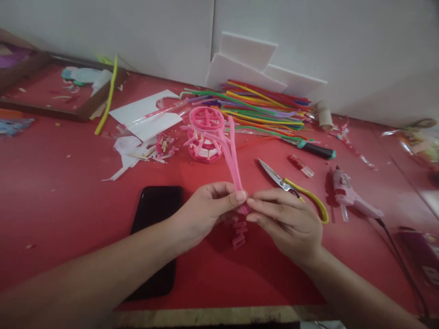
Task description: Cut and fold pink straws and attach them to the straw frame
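My left hand [209,208] and my right hand [286,219] meet above the red table [68,192], both pinching the near end of two pink drinking straws [231,151] that reach away and up. Below the fingers hangs a folded zigzag of pink straw [239,234]. Behind the straws stands a small pink basket-like straw model [205,137] with a round spoked top.
A black phone [156,214] lies under my left forearm. Scissors with yellow handles [295,187], a pink glue gun [350,194], a lighter [301,165] and a black-handled cutter [313,148] lie right. A pile of coloured straws [264,109], white foam sheets [247,64], paper scraps [144,123] and a wooden tray [55,87] lie farther back.
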{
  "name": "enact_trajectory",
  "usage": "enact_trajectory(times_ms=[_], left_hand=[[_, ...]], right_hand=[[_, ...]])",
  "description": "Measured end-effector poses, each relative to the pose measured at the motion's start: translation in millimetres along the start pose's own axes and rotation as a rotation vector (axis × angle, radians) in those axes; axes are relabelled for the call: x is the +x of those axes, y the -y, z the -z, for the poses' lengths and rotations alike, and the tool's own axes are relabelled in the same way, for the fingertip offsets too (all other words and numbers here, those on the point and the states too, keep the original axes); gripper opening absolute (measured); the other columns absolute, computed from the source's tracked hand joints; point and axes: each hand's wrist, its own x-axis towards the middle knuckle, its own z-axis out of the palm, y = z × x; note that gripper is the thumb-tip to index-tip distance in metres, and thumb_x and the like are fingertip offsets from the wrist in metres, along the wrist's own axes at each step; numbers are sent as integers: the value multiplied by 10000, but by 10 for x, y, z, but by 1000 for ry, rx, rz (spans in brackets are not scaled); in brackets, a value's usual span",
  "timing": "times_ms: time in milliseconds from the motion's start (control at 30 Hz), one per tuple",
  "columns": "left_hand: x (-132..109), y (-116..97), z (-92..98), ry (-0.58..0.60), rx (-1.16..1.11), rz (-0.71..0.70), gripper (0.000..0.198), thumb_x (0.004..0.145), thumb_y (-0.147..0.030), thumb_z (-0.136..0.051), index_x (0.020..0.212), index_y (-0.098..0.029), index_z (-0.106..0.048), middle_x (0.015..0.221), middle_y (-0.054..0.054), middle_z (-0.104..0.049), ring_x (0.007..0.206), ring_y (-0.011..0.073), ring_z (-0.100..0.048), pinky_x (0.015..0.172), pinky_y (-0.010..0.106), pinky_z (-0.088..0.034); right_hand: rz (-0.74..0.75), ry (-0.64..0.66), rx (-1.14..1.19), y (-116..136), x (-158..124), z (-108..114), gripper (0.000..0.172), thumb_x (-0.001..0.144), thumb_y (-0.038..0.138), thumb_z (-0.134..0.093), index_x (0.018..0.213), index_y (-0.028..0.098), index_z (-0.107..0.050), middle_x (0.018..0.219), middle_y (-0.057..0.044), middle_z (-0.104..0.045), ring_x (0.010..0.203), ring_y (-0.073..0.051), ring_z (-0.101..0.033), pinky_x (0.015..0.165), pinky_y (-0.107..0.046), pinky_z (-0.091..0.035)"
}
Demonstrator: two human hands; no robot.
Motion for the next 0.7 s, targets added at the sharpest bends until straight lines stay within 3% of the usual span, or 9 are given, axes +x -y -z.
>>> enact_trajectory(times_ms=[267, 500, 700], left_hand=[[-14, -13, -29, -10, 9, -37, 237, 669, -272, -877, 675, -140, -680, 627, -20, -695, 528, 64, -605, 548, 177, -486], [-18, -14, -10, 13, 2, -54, 202, 675, -267, -876, 678, -146, -715, 634, -21, -699, 558, 64, -629, 591, 174, -527], [-23, -22, -24, 46, -4, -31, 191, 636, -267, -899, 709, -167, -753, 631, -21, -724, 557, 64, -653, 588, 159, -525]], right_hand=[[-4, 10, 50, 49, 9, 14, 164, 870, 95, -681, 971, 203, -751, 857, -13, -740, 738, -107, -705, 695, -201, -596], [-20, 49, 5, 57, 22, 35, 114, 877, 198, -704, 979, 228, -747, 857, -8, -759, 739, -125, -720, 708, -233, -619], [-29, 53, 98, 33, -4, 35, 121, 861, 136, -715, 960, 205, -713, 821, -11, -744, 732, -130, -706, 693, -237, -607]])
